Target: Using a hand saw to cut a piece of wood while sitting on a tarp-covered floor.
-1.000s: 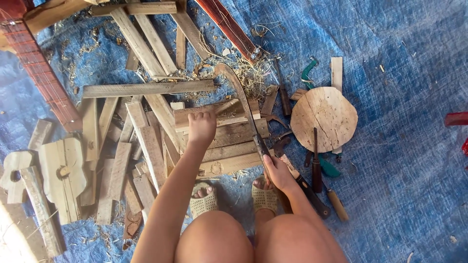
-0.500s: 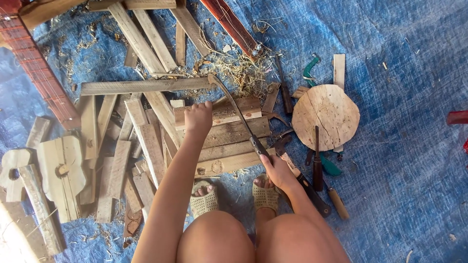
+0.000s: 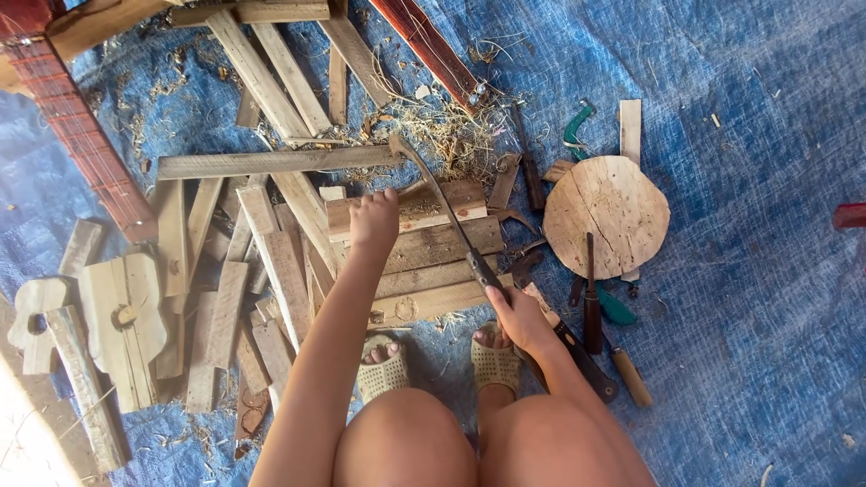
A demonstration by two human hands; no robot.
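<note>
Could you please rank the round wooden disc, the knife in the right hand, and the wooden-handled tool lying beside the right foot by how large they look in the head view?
1. Round wooden disc, broadest by far.
2. Knife, long but thin.
3. Wooden-handled tool, shortest.

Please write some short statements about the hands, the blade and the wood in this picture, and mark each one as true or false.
1. The right hand grips the handle of a long curved blade. True.
2. The left hand rests on the round wooden disc. False: it presses on the short plank; the disc lies apart, to the right.
3. The blade's tip points away from the person, toward the wood shavings. True.
4. The ground is covered with a red cloth. False: a blue tarp lies under everything.
5. The person is barefoot. False: both feet wear pale perforated sandals.
</note>
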